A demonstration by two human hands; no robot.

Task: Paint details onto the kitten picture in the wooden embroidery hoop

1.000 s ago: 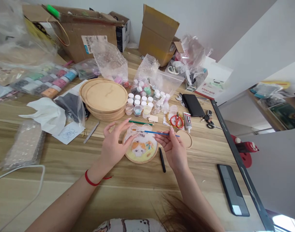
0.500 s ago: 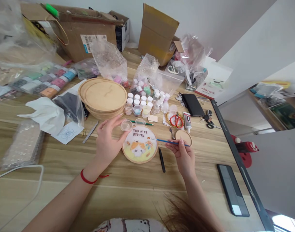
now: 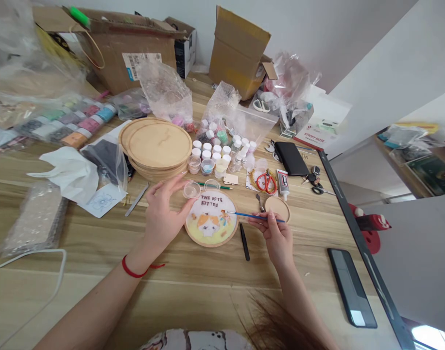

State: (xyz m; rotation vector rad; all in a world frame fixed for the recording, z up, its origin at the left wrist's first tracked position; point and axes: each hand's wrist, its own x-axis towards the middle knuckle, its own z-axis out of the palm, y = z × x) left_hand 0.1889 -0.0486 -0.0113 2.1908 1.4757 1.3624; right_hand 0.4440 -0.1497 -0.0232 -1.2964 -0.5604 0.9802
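Note:
My left hand (image 3: 164, 206) holds a small clear plastic cup (image 3: 191, 190) between thumb and fingers, at the upper left edge of a round wooden plaque (image 3: 211, 238). The plaque carries an orange-and-white cat picture on yellow, under the lettering "THE KITS KITTEN". In my right hand (image 3: 275, 236) is a thin blue paintbrush (image 3: 253, 215), pinched near its rear. The brush tip is over the plaque's right part, just right of the lettering; whether it touches cannot be made out. Black tweezers (image 3: 244, 241) lie right of the plaque.
Behind the plaque stand several white-capped jars (image 3: 211, 151) and a second clear cup (image 3: 212, 185). Stacked round wooden boards (image 3: 155, 143) are at the left. Red-handled pliers (image 3: 266, 183), a glue tube (image 3: 282, 183), a small wooden disc (image 3: 278, 209) and a phone (image 3: 351, 287) lie to the right.
The brush tip has shifted slightly down over the plaque, and my right hand has moved a little left with it. My left hand stays in place with the cup.

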